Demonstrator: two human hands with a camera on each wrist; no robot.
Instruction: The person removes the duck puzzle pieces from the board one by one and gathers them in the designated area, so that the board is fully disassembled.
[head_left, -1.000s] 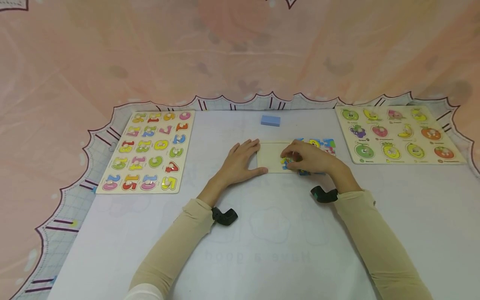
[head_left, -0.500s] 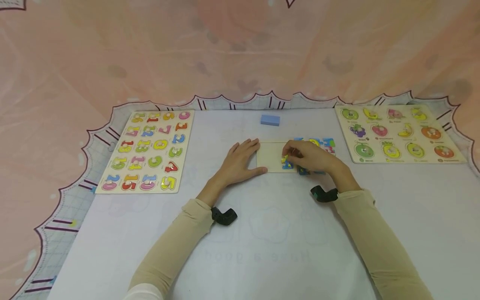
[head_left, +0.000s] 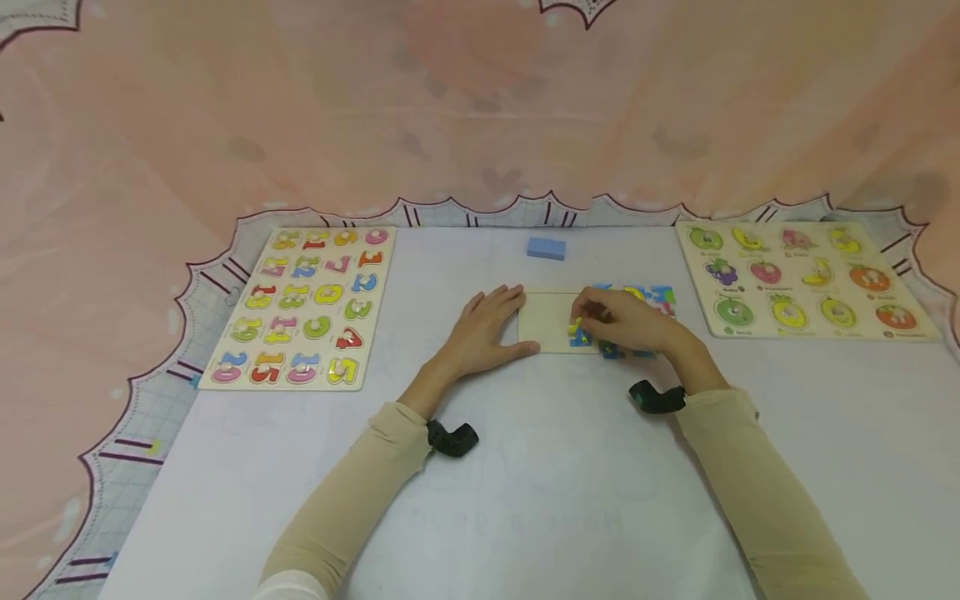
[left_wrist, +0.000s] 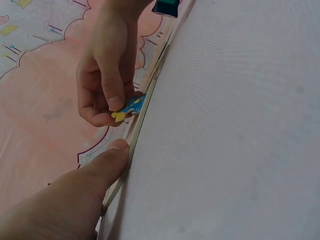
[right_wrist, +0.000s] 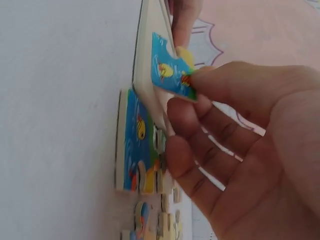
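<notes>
A pale wooden puzzle tray (head_left: 543, 321) lies at the middle of the table. My left hand (head_left: 486, 335) rests along its left end, fingers straight and thumb at the near corner. Over the tray's right end, my right hand (head_left: 628, 321) pinches a blue jigsaw piece (right_wrist: 165, 72) printed with a yellow fish, between thumb and fingers. In the right wrist view one end of the piece meets the tray surface while the pinched end is tilted up. More jigsaw pieces (right_wrist: 132, 145) lie just right of the tray, partly hidden under the right hand.
A number puzzle board (head_left: 300, 308) lies on the left of the table and a fruit puzzle board (head_left: 806, 279) on the right. Behind the tray is a small blue block (head_left: 546, 248). Black wrist cameras (head_left: 453, 439) sit on both wrists.
The pinched jigsaw piece has been turned and lowered toward the near right corner of the tray, showing more of its blue face. The left hand keeps its place. The head view has tilted slightly.
</notes>
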